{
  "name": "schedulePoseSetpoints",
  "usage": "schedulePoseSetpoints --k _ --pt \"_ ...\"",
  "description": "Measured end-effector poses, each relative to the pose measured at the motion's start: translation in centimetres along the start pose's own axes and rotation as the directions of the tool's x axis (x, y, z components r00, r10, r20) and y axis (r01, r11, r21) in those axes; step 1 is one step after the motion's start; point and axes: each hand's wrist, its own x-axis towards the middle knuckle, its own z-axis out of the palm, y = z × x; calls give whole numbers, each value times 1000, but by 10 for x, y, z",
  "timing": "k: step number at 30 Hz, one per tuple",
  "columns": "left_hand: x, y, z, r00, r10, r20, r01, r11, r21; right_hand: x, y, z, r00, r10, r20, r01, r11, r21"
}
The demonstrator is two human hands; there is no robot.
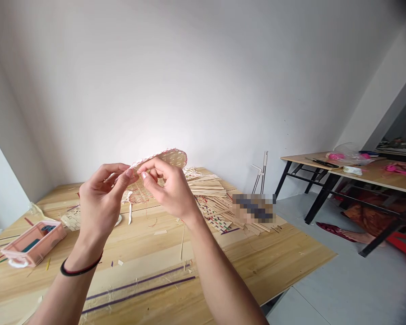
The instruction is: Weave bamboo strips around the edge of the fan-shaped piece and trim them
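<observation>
Near the table's [257,275] far edge, the fan [176,158] is pinched by the left hand [103,192], presumably for steadiness; the right hand's [169,187] grip cannot be told.

Left hand: the rim of a woven piece [174,158], edged in pink and white, is pinched by the left hand [101,194]; a dark band [79,272] is worn at the wrist.
Right hand: the fingers of the right hand [169,187] are bent close beside the left fingertips; anything pinched is too fine to be made out.
Surface, far side: pale strips [206,187] are piled right of the hands, with a colour-checked weave [219,221] laid nearer.
Surface, left: a pink basket [34,243] is placed.
Surface, near: purple strips [155,289] are laid lengthwise.
Second surface, far right: scissors [321,163] are set down.
</observation>
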Motion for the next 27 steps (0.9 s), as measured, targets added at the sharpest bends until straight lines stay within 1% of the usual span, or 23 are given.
schedulePoseSetpoints --k 11,15,19,24,27 --pt "0 -1 -1 1000 11 -10 -11 1000 13 0 -1 0 1000 -5 4 5 1000 0" --pt "-1 0 -1 1000 21 -21 -20 999 50 -1 -2 3 1000 13 6 -13 1000 -11" --pt "-3 -2 -1 994 101 -49 -95 988 123 -2 -4 8 1000 1 -13 -1 1000 -16" --pt "-5 -4 1 967 236 -91 -210 950 231 -2 -5 17 1000 1 -26 -2 1000 -22" --pt "-6 -4 1 955 278 -101 -243 932 269 -3 -5 23 999 -16 -45 14 999 -49"
